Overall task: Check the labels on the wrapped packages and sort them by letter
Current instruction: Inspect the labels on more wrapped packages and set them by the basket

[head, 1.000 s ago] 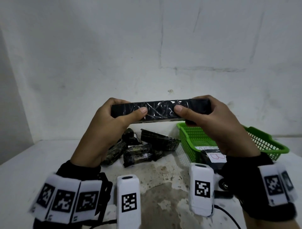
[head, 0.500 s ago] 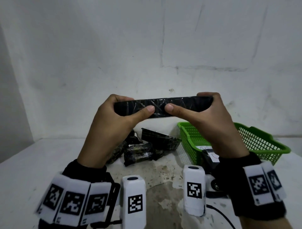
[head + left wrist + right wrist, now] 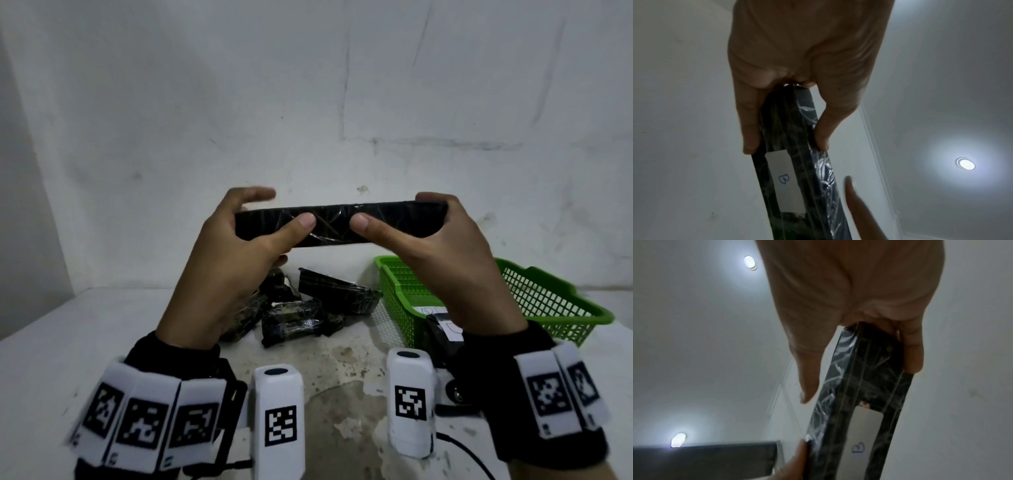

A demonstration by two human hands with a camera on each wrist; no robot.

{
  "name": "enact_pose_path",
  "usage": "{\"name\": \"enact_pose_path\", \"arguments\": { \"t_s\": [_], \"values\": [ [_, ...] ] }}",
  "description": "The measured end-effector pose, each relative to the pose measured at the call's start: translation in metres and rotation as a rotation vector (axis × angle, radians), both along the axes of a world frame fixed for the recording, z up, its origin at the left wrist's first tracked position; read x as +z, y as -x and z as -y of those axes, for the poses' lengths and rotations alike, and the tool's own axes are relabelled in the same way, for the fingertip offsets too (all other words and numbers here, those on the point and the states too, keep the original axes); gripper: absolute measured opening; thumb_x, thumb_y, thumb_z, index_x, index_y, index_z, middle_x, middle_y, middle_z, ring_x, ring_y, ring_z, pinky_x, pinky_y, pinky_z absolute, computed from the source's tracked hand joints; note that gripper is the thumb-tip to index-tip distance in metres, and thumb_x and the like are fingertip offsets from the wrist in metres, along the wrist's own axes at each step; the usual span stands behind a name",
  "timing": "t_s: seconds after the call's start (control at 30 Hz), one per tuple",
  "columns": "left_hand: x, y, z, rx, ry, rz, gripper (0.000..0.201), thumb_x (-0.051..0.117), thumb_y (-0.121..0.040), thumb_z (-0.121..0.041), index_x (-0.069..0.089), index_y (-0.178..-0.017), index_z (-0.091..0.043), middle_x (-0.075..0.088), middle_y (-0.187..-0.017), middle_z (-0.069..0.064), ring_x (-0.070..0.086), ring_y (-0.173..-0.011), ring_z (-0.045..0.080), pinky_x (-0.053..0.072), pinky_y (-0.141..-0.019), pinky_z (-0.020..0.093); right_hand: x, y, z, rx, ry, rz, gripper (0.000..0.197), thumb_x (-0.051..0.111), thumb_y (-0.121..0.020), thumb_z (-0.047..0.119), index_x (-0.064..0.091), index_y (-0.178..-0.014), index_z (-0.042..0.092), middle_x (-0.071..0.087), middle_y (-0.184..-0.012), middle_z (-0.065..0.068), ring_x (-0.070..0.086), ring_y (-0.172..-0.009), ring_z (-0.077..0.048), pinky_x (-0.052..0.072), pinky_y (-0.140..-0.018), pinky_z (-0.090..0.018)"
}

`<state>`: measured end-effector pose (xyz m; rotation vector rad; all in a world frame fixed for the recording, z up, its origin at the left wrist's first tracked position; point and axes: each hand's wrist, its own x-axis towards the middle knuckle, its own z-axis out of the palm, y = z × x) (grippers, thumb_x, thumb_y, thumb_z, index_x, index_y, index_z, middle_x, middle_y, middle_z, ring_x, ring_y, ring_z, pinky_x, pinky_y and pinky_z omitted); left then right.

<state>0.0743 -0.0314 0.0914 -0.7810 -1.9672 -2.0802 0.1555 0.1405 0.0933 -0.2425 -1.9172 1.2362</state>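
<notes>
I hold a long black plastic-wrapped package [image 3: 332, 219] level at chest height above the table. My left hand [image 3: 274, 212] pinches its left end, thumb on the near face and fingers behind, the top fingers slightly raised. My right hand [image 3: 397, 212] grips the right end the same way. The wrist views show a white label [image 3: 784, 180] on the far face with a handwritten letter B [image 3: 858, 448]. That label is hidden in the head view.
A pile of black wrapped packages [image 3: 308, 308] lies on the white table [image 3: 85, 329] below my hands. To the right stands a green mesh basket [image 3: 548, 298]. Another labelled black package [image 3: 442, 332] lies at its front, partly behind my right wrist.
The package has risen slightly and tipped its top edge towards me. My thumbs closed in towards each other, then eased apart. My left hand's upper fingers have lifted off the top edge.
</notes>
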Motion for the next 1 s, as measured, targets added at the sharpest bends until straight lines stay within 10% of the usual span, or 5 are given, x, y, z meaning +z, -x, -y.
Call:
{"name": "enact_pose_path", "arguments": {
  "t_s": [0.2, 0.37, 0.53, 0.67, 1.0],
  "values": [
    [0.006, 0.002, 0.008, -0.147, -0.099, 0.093, 0.102, 0.08, -0.064, -0.044, 0.027, -0.15, -0.034, 0.051, -0.138, -0.005, 0.07, -0.1, 0.011, 0.058, -0.085, 0.035, 0.003, 0.005, -0.004, 0.194, 0.285, -0.116, 0.044, 0.058, -0.095, 0.035, 0.052, -0.135, 0.017, 0.066, -0.109, -0.004, 0.067, -0.073, -0.019, 0.05, -0.057, -0.026],
    [0.008, 0.004, 0.009, -0.298, -0.204, 0.189, 0.051, 0.056, -0.092, -0.011, 0.04, -0.14, -0.006, 0.072, -0.109, 0.01, 0.073, -0.093, 0.025, 0.061, -0.072, 0.034, 0.002, 0.009, -0.013, 0.322, 0.432, -0.21, 0.051, 0.054, -0.092, -0.001, 0.047, -0.141, 0.008, 0.061, -0.092, -0.003, 0.059, -0.07, -0.015, 0.051, -0.055, -0.027],
    [0.01, 0.005, 0.015, -0.28, -0.082, 0.116, 0.049, 0.062, -0.078, -0.02, 0.054, -0.126, -0.017, 0.075, -0.096, 0.011, 0.074, -0.079, 0.029, 0.057, -0.057, 0.028, 0.004, 0.004, -0.017, 0.39, 0.3, -0.147, 0.037, 0.067, -0.087, 0.012, 0.06, -0.123, 0.009, 0.071, -0.091, -0.001, 0.067, -0.081, -0.016, 0.055, -0.064, -0.026],
    [0.008, 0.006, 0.017, -0.218, -0.047, 0.076, 0.068, 0.073, -0.061, -0.029, 0.052, -0.127, -0.026, 0.076, -0.09, 0.006, 0.074, -0.072, 0.026, 0.054, -0.052, 0.026, 0.0, 0.005, -0.017, 0.387, 0.2, -0.091, 0.077, 0.083, -0.061, 0.024, 0.054, -0.132, 0.016, 0.076, -0.099, -0.002, 0.072, -0.09, -0.019, 0.054, -0.072, -0.031],
    [0.003, 0.003, 0.007, -0.118, 0.003, -0.004, 0.084, 0.08, -0.05, -0.042, 0.048, -0.128, -0.036, 0.074, -0.098, -0.004, 0.073, -0.073, 0.01, 0.054, -0.056, 0.024, 0.0, -0.001, -0.013, 0.313, 0.069, -0.075, 0.098, 0.086, -0.047, 0.046, 0.047, -0.135, 0.031, 0.071, -0.107, 0.007, 0.065, -0.075, 0.0, 0.046, -0.063, -0.018]
  ]
}}
